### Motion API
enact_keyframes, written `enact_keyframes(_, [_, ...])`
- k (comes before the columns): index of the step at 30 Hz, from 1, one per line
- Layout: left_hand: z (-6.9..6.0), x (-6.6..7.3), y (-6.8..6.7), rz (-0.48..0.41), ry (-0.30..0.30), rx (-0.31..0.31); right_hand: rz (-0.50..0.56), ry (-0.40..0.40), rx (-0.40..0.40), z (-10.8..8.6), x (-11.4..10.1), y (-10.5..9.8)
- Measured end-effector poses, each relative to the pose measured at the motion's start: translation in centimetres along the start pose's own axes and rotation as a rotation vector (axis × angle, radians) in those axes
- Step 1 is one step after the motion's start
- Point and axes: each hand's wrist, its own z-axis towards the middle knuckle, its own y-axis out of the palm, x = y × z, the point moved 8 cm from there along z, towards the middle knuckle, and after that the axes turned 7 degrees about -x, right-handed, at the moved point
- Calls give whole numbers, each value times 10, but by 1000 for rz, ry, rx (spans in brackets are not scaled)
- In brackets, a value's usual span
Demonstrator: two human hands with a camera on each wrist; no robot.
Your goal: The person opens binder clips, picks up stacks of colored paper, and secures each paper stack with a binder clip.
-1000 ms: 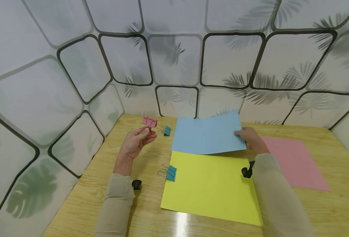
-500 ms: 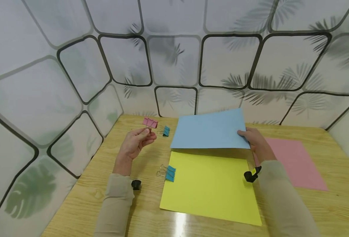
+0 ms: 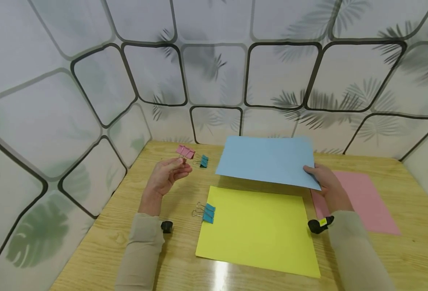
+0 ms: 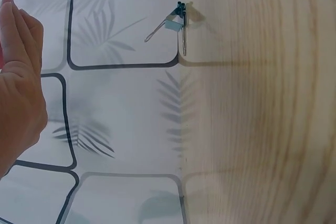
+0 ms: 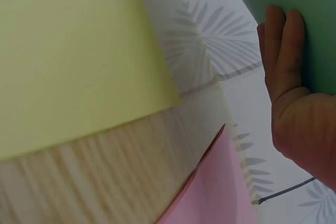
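Note:
My left hand [image 3: 166, 176] pinches a pink binder clip [image 3: 186, 152] by its wire handles, raised above the table's left side. Between thumb and fingers, my right hand [image 3: 327, 186] grips the right edge of a blue sheet of paper [image 3: 266, 159], lifted off the table. In the right wrist view the fingers [image 5: 291, 45] lie against the sheet's shaded underside. Below it lies yellow paper [image 3: 257, 230], with a blue binder clip [image 3: 209, 213] on its left edge. Another blue binder clip [image 3: 204, 161] rests on the table just right of my left hand.
Pink paper [image 3: 363, 202] lies on the wooden table [image 3: 101, 250] at the right, partly behind my right forearm. A patterned wall covering [image 3: 214, 72] rises along the back and left edges of the table.
My right hand has moved right and slightly toward me, bringing the blue paper with it. More of a gap shows between blue and yellow paper. The left hand stays almost still.

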Motion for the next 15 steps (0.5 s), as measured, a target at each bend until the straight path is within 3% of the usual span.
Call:
enact_keyframes(6, [0,2,3,23,-13,-4,-90,-28,-15,-14,5,-9])
enact_keyframes(15, [1,-4,6,38,-65,30,218,-128,-143,-33,13,-2])
